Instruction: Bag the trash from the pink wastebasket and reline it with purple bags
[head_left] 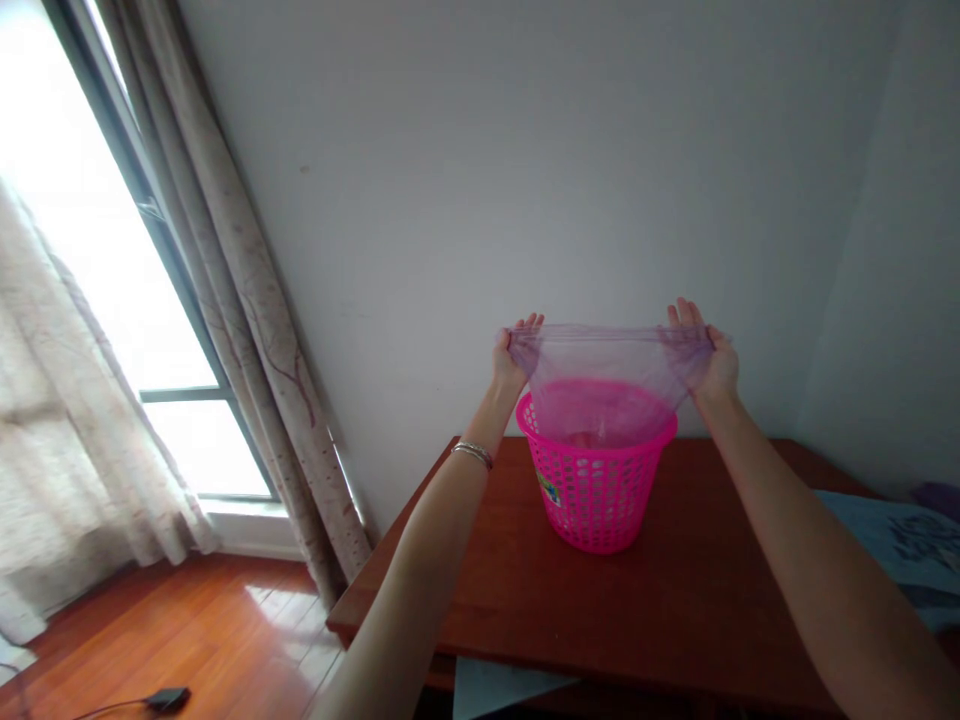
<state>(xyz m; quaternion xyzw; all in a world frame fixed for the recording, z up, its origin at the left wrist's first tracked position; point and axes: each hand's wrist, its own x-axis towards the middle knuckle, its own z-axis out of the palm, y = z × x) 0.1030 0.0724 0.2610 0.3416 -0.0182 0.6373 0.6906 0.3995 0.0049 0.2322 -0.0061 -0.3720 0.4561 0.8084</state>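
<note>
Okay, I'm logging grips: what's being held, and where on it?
A sheer purple bag, held by both sides of its upper edge, one hand at each.

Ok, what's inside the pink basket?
The lower part of the purple bag hangs inside the pink basket; its top is stretched above the rim between both hands. The bag and basket wall cover the bottom, so I can't tell what else is there.
</note>
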